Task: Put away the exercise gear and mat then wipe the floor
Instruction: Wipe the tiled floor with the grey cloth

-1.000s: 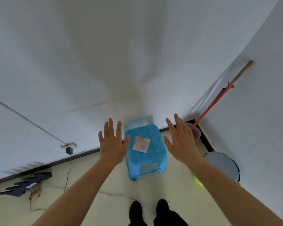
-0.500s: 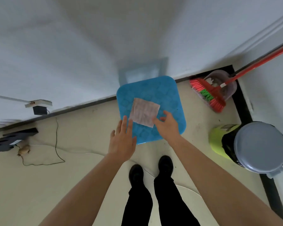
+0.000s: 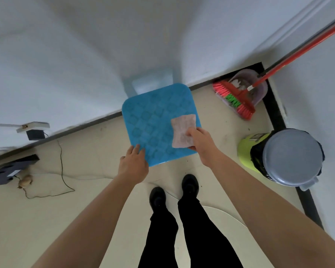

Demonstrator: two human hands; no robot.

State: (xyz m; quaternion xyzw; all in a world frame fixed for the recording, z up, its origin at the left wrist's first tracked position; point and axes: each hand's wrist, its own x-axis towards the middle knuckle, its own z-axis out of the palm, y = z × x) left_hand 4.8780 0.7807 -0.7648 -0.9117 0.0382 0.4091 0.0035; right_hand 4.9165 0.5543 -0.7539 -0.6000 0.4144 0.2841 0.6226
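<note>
Pink cloth (image 3: 182,130) pinched by right hand (image 3: 202,144) over embossed blue stool (image 3: 151,124).

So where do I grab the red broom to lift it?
Grip the red handle a little above the bristle head, coming from the left. The handle leans toward the right wall, and the head rests at the dustpan in the corner.

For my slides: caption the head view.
Right hand pinches a cloth over a blue stool; left hand touches its near corner.
</note>
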